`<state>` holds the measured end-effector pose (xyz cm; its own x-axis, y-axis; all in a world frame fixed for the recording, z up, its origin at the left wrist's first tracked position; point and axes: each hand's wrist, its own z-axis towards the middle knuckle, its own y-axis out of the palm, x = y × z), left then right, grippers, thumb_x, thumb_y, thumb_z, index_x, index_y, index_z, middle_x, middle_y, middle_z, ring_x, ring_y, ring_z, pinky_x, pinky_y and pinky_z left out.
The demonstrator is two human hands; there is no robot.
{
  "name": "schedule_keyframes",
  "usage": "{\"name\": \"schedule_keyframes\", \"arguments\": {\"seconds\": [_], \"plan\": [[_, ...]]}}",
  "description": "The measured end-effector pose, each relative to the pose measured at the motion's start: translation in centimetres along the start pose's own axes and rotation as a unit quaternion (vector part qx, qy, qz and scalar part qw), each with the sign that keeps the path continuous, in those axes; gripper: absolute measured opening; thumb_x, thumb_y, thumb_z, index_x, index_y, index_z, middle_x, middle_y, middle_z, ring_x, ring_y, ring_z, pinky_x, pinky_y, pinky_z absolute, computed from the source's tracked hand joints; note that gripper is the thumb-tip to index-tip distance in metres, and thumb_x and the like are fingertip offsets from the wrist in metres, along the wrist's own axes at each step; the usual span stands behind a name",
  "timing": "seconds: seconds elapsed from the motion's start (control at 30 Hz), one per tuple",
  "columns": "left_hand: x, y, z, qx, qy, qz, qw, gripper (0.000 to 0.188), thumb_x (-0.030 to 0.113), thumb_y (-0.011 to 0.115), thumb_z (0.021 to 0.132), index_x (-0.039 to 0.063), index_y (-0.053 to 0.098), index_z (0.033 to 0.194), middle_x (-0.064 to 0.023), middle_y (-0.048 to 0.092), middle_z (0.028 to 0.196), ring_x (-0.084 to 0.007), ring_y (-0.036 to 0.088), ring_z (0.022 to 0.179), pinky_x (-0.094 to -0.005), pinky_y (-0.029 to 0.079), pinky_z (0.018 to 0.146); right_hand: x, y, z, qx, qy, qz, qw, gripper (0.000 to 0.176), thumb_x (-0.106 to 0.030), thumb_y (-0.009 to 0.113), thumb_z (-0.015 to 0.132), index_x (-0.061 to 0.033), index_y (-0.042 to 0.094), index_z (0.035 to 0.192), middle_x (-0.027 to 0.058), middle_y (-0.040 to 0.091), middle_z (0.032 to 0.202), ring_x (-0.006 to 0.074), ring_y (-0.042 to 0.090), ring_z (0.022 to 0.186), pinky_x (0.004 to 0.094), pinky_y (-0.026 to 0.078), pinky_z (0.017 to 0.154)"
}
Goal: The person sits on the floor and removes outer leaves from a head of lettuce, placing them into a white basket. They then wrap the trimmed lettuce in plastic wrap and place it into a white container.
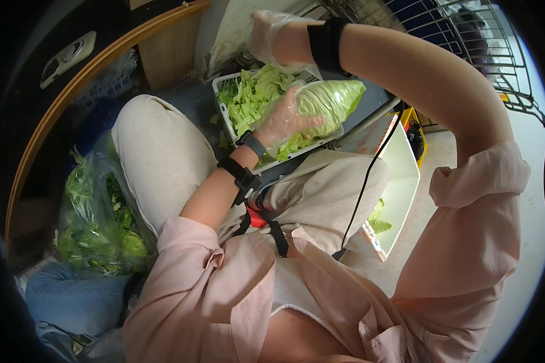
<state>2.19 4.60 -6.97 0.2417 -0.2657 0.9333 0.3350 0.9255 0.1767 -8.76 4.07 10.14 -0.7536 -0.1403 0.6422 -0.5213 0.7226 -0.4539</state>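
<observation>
My left hand (pixel 284 115), in a clear plastic glove, holds a pointed head of cabbage (pixel 330 103) over a white plastic basket (pixel 227 119). Loose, torn green leaves (pixel 254 90) fill much of the basket. My right hand (pixel 268 38), also in a clear glove, is raised beyond the basket's far edge with the wrist bent. Its fingers are partly hidden by the glove and the angle, so I cannot tell whether they hold anything. Dark straps circle both wrists.
At my left stands a clear plastic bag (pixel 95 218) of leafy greens. A white foam box (pixel 402 181) with a leaf (pixel 379 220) stands at right, near a yellow crate (pixel 420 136). A wire rack (pixel 472 45) is at upper right; a phone (pixel 68 59) lies at upper left.
</observation>
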Motion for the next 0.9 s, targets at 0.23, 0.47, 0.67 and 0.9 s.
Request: {"name": "schedule_keyframes", "arguments": {"seconds": [0.23, 0.47, 0.67, 0.9], "plan": [[-0.5, -2.9, 1.4, 0.078, -0.102, -0.296, 0.947, 0.058, 0.017, 0.08, 0.082, 0.002, 0.048, 0.128, -0.0071, 0.063, 0.117, -0.0147, 0.063, 0.097, -0.0283, 0.053, 0.083, -5.7, -3.0, -4.8, 0.185, 0.13, -0.235, 0.945, 0.016, -0.021, 0.064, 0.075, -0.0088, 0.066, 0.086, 0.004, 0.062, 0.081, 0.0171, 0.061, 0.078, 0.041, 0.043, 0.091], [5.0, -4.6, 1.1, 0.164, -0.124, -0.353, 0.913, 0.054, 0.024, 0.078, 0.084, 0.007, 0.051, 0.128, -0.0044, 0.063, 0.113, -0.0153, 0.066, 0.098, -0.0333, 0.059, 0.08, -3.9, -3.2, -13.0, 0.134, 0.136, -0.199, 0.961, 0.069, -0.016, 0.067, 0.081, -0.0077, 0.043, 0.146, 0.0031, 0.068, 0.088, 0.0173, 0.062, 0.09, 0.0418, 0.046, 0.096], [6.9, -4.0, 0.7, 0.112, -0.065, -0.405, 0.905, 0.06, 0.036, 0.075, 0.085, 0.009, 0.05, 0.132, -0.0062, 0.06, 0.121, -0.0187, 0.062, 0.11, -0.0416, 0.056, 0.089, -3.9, -3.6, -18.9, 0.166, 0.264, -0.089, 0.946, 0.064, -0.012, 0.066, 0.082, -0.011, 0.048, 0.142, -0.0037, 0.062, 0.078, 0.0103, 0.061, 0.084, 0.0425, 0.043, 0.093], [7.2, -3.1, 0.4, 0.011, 0.006, -0.493, 0.87, 0.071, 0.049, 0.063, 0.089, 0.006, 0.042, 0.142, -0.0106, 0.052, 0.14, -0.0269, 0.053, 0.126, -0.0484, 0.047, 0.102, -5.1, -0.7, -21.2, 0.302, 0.42, 0.014, 0.856, 0.053, -0.018, 0.073, 0.077, -0.025, 0.059, 0.129, -0.0069, 0.061, 0.07, 0.0106, 0.062, 0.073, 0.0391, 0.042, 0.089]]}}
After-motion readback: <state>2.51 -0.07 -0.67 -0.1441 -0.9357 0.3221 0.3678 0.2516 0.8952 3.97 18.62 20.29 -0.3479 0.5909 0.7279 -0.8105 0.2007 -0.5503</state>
